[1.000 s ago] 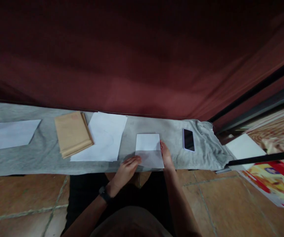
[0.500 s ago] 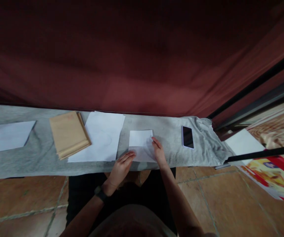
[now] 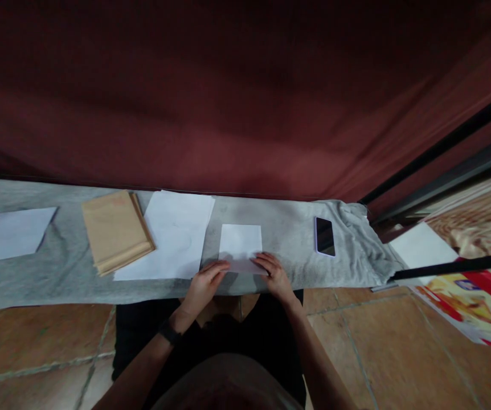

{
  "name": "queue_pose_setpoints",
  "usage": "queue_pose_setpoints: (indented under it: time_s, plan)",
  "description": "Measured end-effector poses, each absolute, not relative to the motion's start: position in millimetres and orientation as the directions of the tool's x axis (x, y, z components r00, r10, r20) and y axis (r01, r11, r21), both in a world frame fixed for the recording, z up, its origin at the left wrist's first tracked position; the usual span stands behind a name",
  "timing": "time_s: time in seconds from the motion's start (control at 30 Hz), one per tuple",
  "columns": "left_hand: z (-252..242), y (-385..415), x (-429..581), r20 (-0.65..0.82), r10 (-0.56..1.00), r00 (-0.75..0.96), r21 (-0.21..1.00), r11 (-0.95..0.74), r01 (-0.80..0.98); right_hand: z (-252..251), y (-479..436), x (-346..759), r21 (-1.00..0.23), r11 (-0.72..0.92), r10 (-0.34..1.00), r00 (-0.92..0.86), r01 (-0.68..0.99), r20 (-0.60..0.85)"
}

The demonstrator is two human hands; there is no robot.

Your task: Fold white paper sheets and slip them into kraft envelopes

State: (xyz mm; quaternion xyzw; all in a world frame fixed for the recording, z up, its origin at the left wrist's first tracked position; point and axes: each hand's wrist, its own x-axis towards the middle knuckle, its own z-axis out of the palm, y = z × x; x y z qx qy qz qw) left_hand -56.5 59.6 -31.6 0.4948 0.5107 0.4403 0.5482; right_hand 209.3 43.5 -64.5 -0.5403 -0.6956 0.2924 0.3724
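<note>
A small folded white sheet lies on the grey cloth in front of me. My left hand rests flat on its near left corner, fingers stretched out. My right hand lies on its near right edge, fingers extended and pressing down. Both hands touch the sheet's near edge. A black band sits on my left wrist.
Left of the folded sheet lie a larger white sheet, a stack of brown envelopes and another white paper. A dark phone lies to the right. A dark red curtain hangs behind. Brown floor tiles are below.
My right hand has slid from the sheet's right side to its near edge. My left hand has edged right along that edge. The sheet looks shorter than a second ago.
</note>
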Motion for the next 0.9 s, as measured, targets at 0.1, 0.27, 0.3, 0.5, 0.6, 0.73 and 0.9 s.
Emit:
queue_pose_setpoints:
  time_s: [0.1, 0.27, 0.3, 0.5, 0.6, 0.73, 0.9]
  plan:
    - [-28.5, 68.2, -59.0, -0.129, 0.991, 0.039, 0.991, 0.128, 0.03, -65.2, 48.4, 207.8, -0.808, 0.234, 0.971, -0.088, 0.541, 0.222]
    - [-26.8, 88.1, -57.2, -0.128, 0.992, 0.0, 0.988, 0.128, 0.083, -60.6, 54.4, 206.1, -0.836, 0.203, 0.977, -0.046, 0.509, 0.209]
    - [-26.8, 91.4, -56.3, -0.121, 0.993, 0.01, 0.989, 0.12, 0.091, -59.2, 54.5, 206.2, -0.842, 0.208, 0.977, -0.059, 0.499, 0.206]
    - [-31.0, 99.1, -58.2, -0.088, 0.993, 0.083, 0.985, 0.074, 0.157, -59.9, 56.0, 207.9, -0.857, 0.181, 0.981, -0.022, 0.482, 0.195]
    - [-35.3, 100.2, -58.3, -0.082, 0.996, 0.025, 0.965, 0.073, 0.251, -63.5, 62.8, 204.9, -0.837, 0.105, 0.982, 0.077, 0.537, 0.172]
    - [-37.0, 104.9, -49.2, -0.012, 0.998, -0.057, 0.91, 0.035, 0.413, -66.4, 74.2, 195.5, -0.748, 0.034, 0.967, 0.166, 0.663, 0.192]
    - [-35.7, 113.5, -37.4, 0.083, 0.991, -0.103, 0.848, -0.016, 0.529, -67.8, 85.0, 185.1, -0.662, -0.002, 0.933, 0.24, 0.749, 0.269]
